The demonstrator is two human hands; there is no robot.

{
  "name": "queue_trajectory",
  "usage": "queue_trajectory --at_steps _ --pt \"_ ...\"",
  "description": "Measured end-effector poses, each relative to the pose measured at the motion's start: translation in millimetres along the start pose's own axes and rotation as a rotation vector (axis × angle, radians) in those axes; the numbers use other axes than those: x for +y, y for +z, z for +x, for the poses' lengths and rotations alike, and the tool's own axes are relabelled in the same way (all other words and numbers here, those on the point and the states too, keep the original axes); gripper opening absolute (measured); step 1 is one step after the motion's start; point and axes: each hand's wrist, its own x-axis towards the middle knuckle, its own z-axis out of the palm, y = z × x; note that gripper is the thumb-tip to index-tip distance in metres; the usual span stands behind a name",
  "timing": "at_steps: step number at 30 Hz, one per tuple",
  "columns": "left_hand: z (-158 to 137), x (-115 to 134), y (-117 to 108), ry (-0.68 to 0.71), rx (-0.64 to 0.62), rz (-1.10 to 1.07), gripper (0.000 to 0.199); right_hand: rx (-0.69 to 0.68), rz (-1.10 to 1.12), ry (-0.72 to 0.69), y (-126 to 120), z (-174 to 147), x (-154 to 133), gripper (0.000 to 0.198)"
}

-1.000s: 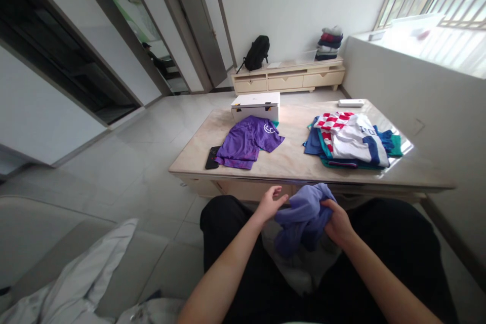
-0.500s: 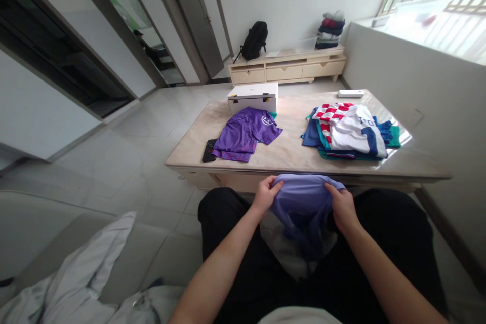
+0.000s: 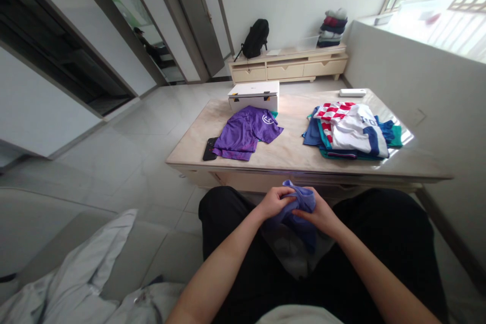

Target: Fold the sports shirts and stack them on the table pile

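Note:
Between my knees, a light purple-blue garment (image 3: 292, 217) hangs bunched from both hands, its lower part darker and in shadow; its exact kind is hidden by the folds. My left hand (image 3: 276, 202) pinches its upper edge from the left. My right hand (image 3: 318, 212) grips the gathered cloth from the right, close to the left one. Beyond them on the table lie purple shorts (image 3: 246, 131) with a white emblem. To the right rests a stack of sports clothes, with a white jersey (image 3: 351, 129) with red checks and a dark blue numeral on top.
A black phone (image 3: 209, 149) lies beside the purple shorts on the marble-topped table (image 3: 290, 154). Behind them stands a white box (image 3: 253, 96); a white device (image 3: 352, 92) sits at the far right edge. A backpack (image 3: 255, 39) and folded clothes (image 3: 331, 30) occupy the low cabinet. Crumpled pale cloth (image 3: 94, 258) covers the sofa.
My hands have come closer together. The garment's top edge, stretched wide between them before, is now gathered and bunched.

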Motion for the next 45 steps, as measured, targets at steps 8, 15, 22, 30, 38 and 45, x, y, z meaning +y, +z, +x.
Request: queue_trajectory --at_steps 8,15,22,30,38,45 --pt "2 -2 -4 -0.089 -0.026 -0.011 0.060 0.449 0.146 0.179 -17 9 5 0.033" --pt "-5 -3 8 0.026 -0.175 0.246 0.057 0.642 0.320 0.197 -20 12 8 0.039" --pt "4 -5 6 -0.012 0.057 0.230 0.028 0.573 0.066 0.042 -21 10 7 0.046" --pt "1 -3 4 -0.038 -0.010 0.098 0.027 0.085 -0.334 -0.244 -10 -1 -14 0.050" --pt "0 -2 6 -0.151 -0.093 -0.091 0.037 0.032 -0.410 -0.082 -15 2 0 0.025" --pt "-2 -11 9 -0.095 -0.113 0.127 0.058 0.144 -0.188 -0.281 -13 4 -14 0.016"
